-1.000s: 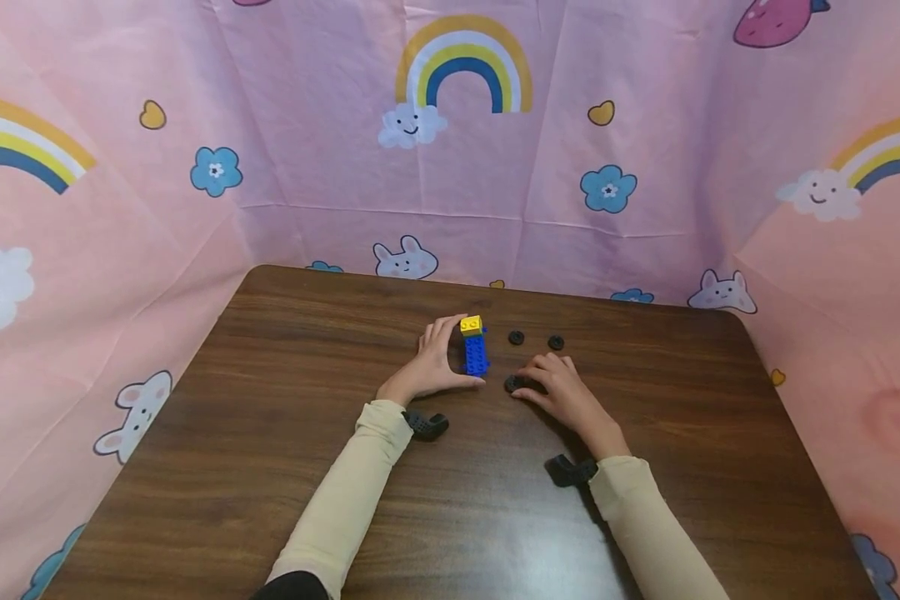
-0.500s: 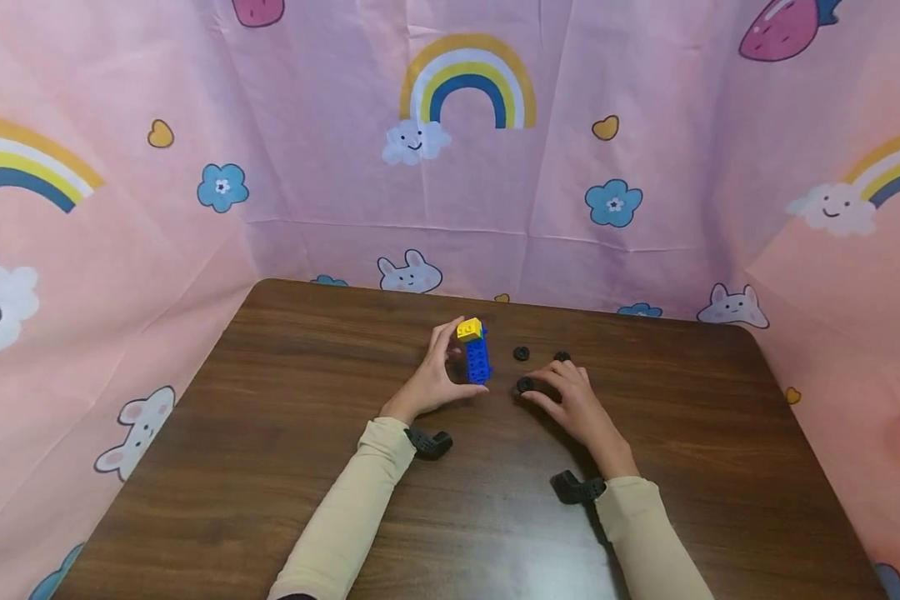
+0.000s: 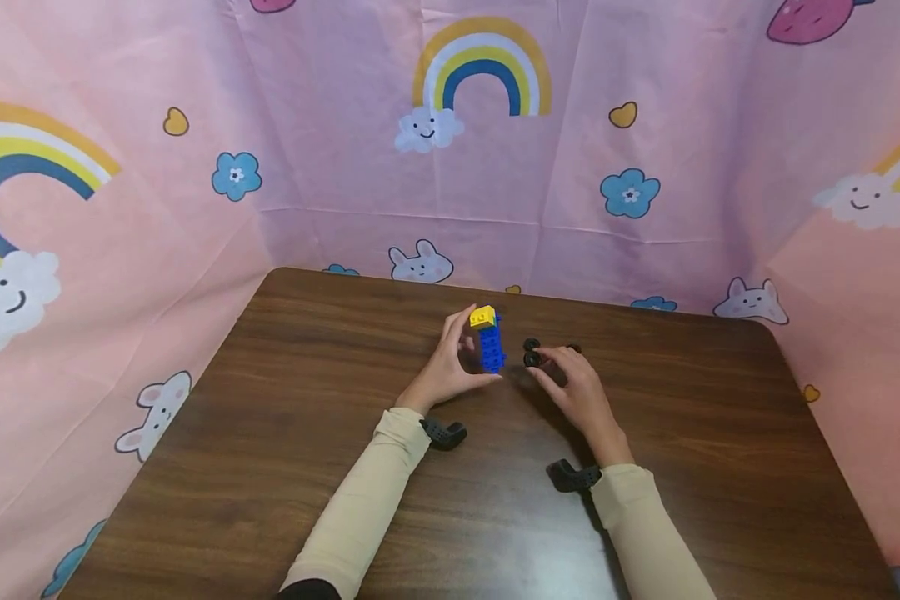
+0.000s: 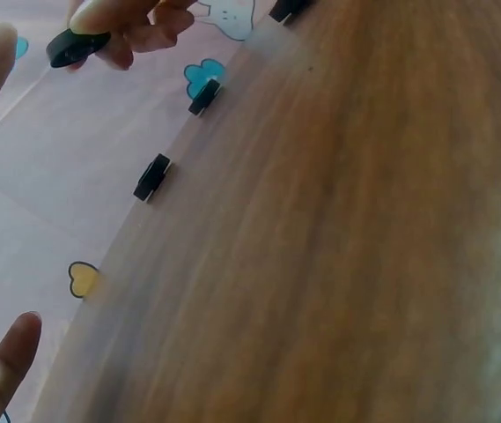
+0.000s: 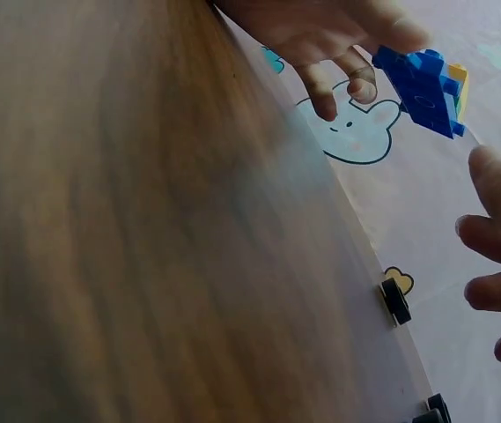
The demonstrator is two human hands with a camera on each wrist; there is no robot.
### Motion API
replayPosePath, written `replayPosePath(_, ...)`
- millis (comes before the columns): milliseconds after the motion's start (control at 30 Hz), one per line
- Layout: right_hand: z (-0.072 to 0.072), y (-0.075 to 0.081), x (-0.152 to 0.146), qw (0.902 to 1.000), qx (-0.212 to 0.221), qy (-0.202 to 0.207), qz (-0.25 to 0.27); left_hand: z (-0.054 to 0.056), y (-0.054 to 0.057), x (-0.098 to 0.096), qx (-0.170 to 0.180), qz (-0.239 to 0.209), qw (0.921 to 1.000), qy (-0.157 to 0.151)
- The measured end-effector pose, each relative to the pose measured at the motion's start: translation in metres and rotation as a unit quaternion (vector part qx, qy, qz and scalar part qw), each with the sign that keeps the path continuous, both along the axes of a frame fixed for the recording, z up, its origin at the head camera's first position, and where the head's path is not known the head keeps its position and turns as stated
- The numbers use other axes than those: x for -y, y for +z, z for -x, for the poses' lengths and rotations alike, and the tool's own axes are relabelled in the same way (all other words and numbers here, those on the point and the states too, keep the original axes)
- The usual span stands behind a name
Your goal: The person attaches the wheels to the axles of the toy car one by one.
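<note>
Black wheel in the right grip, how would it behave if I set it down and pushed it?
The black wheel would probably roll if stood on its round rim. Laid flat like the other two wheels, it'd likelier slide. It seems stiff, looking unsquashed in the right grip.

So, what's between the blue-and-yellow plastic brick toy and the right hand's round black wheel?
Only bare brown tabletop shows between toy and wheel in the head view.

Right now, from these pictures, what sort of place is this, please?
Probably an indoor recording booth: a brown wood-grain table, pink cartoon cloth hanging behind and beside it, and black devices at the person's wrists.
</note>
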State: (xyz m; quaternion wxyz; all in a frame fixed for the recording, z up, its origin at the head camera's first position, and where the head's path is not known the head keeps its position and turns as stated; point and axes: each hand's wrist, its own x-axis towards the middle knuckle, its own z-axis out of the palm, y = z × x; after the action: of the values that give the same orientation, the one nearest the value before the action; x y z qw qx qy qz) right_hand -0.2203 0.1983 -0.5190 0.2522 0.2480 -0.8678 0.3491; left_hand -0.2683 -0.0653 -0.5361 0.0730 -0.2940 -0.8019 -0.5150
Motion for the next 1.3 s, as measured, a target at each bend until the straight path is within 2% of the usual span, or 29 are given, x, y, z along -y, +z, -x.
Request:
replayPosePath(167,0.000,0.004,0.003,0.9998,-0.001,0.007,0.019,0.002,0.003,-0.002,0.012,0.000,0.9999,0.001)
replayPosePath(467,-0.003,0.002,0.007,0.9989,0.009,0.020,0.042,0.002,0.001,-0.006,0.031,-0.004,0.9991,-0.028)
replayPosePath(633,-0.005,0.000,0.010,0.9983,0.017,0.038,0.039,0.001,-0.003,-0.007,0.034,-0.023,0.9985,-0.035)
replayPosePath(867,-0.007,0.001,0.014,0.9983,0.024,0.039,0.035,0.002,-0.004,-0.010,0.044,-0.052,0.9952,-0.071)
replayPosePath(1033,-0.007,0.002,0.015,0.9982,0.022,0.044,0.035,0.001,-0.003,-0.011,0.081,-0.077,0.9901,-0.086)
replayPosePath(1133,-0.007,0.002,0.016,0.9980,0.024,0.051,0.027,-0.002,-0.002,-0.012,0.120,-0.090,0.9843,-0.093)
replayPosePath(1200,-0.008,0.001,0.016,0.9979,0.026,0.056,0.021,-0.005,0.000,-0.012,0.157,-0.102,0.9768,-0.104)
replayPosePath(1300,-0.010,0.000,0.017,0.9975,0.032,0.061,0.016,-0.009,0.002,-0.013,0.215,-0.128,0.9597,-0.128)
